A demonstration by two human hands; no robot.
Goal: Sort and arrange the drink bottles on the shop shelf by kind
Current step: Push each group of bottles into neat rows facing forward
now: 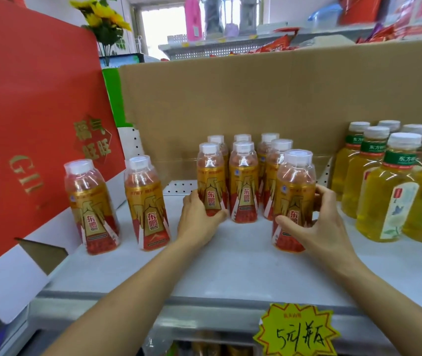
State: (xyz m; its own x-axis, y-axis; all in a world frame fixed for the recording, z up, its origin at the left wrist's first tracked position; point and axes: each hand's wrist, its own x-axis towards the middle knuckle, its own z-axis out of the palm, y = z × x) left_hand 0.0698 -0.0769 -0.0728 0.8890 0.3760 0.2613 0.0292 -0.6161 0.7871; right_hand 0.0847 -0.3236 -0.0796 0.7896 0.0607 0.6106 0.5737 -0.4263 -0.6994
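Note:
Several gold-and-red energy drink bottles stand in rows at the middle of the white shelf (230, 268). My left hand (198, 220) grips the base of the front-left bottle (211, 176) of that group. My right hand (317, 222) grips a bottle (294, 191) standing nearer the front, to the group's right. Two more of the same bottles, one (90, 204) and another (145, 201), stand apart at the left. Yellow tea bottles (387, 186) with green bands and white caps cluster at the right.
A large red gift box (30, 111) leans at the left over a white carton. A brown cardboard sheet (256, 98) backs the shelf. A yellow price tag (297, 332) hangs on the shelf's front edge. More goods sit on shelves behind.

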